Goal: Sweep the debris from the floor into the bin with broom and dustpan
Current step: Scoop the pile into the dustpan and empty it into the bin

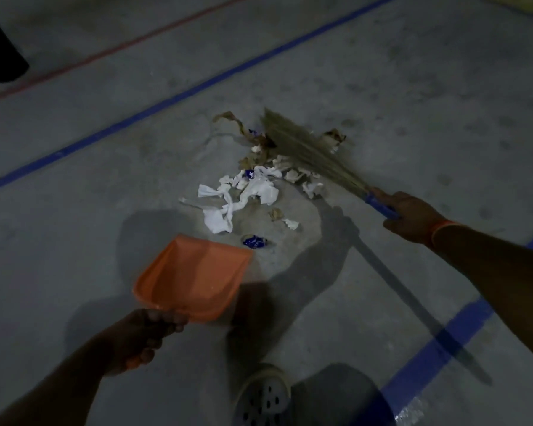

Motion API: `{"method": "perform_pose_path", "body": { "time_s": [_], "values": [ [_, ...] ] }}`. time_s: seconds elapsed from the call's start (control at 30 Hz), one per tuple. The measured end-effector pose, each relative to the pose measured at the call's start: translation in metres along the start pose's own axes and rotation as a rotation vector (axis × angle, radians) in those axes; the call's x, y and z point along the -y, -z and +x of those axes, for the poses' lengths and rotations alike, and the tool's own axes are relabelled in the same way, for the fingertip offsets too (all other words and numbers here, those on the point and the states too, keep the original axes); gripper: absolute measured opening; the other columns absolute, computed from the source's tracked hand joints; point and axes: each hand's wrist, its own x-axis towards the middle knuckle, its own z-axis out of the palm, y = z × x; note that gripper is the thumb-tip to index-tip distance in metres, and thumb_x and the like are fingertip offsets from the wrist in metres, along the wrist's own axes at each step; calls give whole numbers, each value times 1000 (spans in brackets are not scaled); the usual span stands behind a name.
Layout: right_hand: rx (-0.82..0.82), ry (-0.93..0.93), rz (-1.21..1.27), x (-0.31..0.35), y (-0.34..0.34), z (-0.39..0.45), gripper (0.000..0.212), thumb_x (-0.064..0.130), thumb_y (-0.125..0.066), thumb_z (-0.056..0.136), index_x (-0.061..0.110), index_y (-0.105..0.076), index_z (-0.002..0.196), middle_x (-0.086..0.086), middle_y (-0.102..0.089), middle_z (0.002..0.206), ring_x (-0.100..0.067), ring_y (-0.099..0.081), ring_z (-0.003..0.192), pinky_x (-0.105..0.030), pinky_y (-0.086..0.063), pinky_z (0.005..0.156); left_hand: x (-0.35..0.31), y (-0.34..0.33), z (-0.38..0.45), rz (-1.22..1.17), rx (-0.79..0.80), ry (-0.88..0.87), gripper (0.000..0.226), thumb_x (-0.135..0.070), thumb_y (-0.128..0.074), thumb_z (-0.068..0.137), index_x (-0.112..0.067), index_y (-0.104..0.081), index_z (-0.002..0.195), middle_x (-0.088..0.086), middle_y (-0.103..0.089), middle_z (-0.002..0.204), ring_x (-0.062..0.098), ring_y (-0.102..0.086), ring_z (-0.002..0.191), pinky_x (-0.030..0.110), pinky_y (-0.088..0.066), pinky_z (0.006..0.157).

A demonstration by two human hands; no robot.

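A dark round bin (0,47) is cut off at the far left edge. The left hand (142,339) curls round the handle of the smooth orange plastic dustpan (194,278). Crumpled white paper debris (243,195) lies beyond it on the concrete floor (413,87), under the blurred straw broom (308,152), whose blue handle the right hand (410,215) grips.

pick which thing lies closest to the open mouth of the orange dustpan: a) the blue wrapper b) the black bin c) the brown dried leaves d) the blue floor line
a: the blue wrapper lies on the floor just past the front edge of the dustpan, nearer than the white paper scraps beyond it.
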Motion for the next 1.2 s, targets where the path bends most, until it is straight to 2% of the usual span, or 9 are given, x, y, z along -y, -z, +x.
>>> {"method": "perform_pose_path", "body": {
  "time_s": [0.1, 0.23, 0.33, 0.43, 0.53, 0.63, 0.87, 1.0, 1.2],
  "values": [
    [0, -38, -31, 5, 0, 18, 78, 22, -60, 91, 29, -16, 154, -18, -52, 117, -34, -55, 99, -35, -44, 86, -6, 6, 14, -15, 3, -34, 28, 3, -48, 96, 1, -75, 103, 7, -69, 85, 10, -35, 47, 15, -27, 39],
    [75, -108, 200, 17, -20, 33, 73, 13, -60, 88, 37, -28, 149, -15, -58, 100, -27, -57, 66, -32, -48, 56, -10, 15, 37, -14, -12, -55, 27, 3, -49, 97, 2, -76, 101, 9, -71, 87, 9, -35, 45, 14, -27, 40],
    [102, -112, 255, 19, -40, 29, 74, 9, -62, 86, 34, -31, 149, -2, -52, 84, -19, -53, 61, -27, -46, 51, -11, 9, 47, -21, 22, -62, 26, 4, -54, 95, -2, -79, 94, 8, -70, 86, 8, -37, 42, 14, -28, 40],
    [132, -50, 195, 18, -51, 13, 76, 9, -62, 87, 32, -28, 150, 10, -47, 85, -5, -42, 63, -16, -36, 57, -16, -3, 49, 10, 31, -90, 28, 6, -52, 96, -3, -79, 94, 2, -68, 76, 7, -38, 43, 15, -30, 40],
    [175, 46, 57, 9, -63, 1, 81, 12, -64, 83, 39, -26, 149, -6, -59, 123, -16, -55, 86, -25, -42, 80, -27, -13, 59, 51, 17, -104, 27, 6, -50, 97, -3, -76, 103, 1, -69, 79, 7, -38, 44, 16, -31, 40],
    [225, 136, 3, 2, -74, -9, 83, 13, -66, 80, 39, -26, 149, -6, -53, 137, -26, -54, 116, -32, -40, 100, -34, -23, 67, 72, 31, -128, 25, 4, -52, 98, -4, -75, 101, 2, -65, 76, 7, -38, 44, 16, -31, 40],
    [215, 277, 15, -5, -92, -36, 83, 16, -65, 84, 39, -20, 149, -3, -55, 120, -18, -54, 101, -29, -41, 91, -33, -33, 61, 15, 58, -122, 20, -4, -57, 98, -1, -71, 110, 5, -69, 85, 8, -42, 47, 20, -37, 39],
    [199, 353, 127, -17, -102, -53, 84, 32, -60, 78, 82, -9, 123, 3, -55, 114, -14, -54, 97, -33, -43, 88, -29, -36, 62, -1, 43, -128, 22, -6, -56, 98, -2, -72, 114, 7, -68, 89, 8, -42, 48, 20, -37, 40],
    [167, 411, 154, -28, -110, -70, 94, 25, -66, 85, 86, -3, 116, 5, -55, 111, -13, -55, 95, -31, -45, 87, -26, -44, 56, -55, 52, -169, 25, -2, -54, 98, -6, -75, 112, 7, -72, 95, 8, -43, 49, 20, -37, 41]
  ]
}}
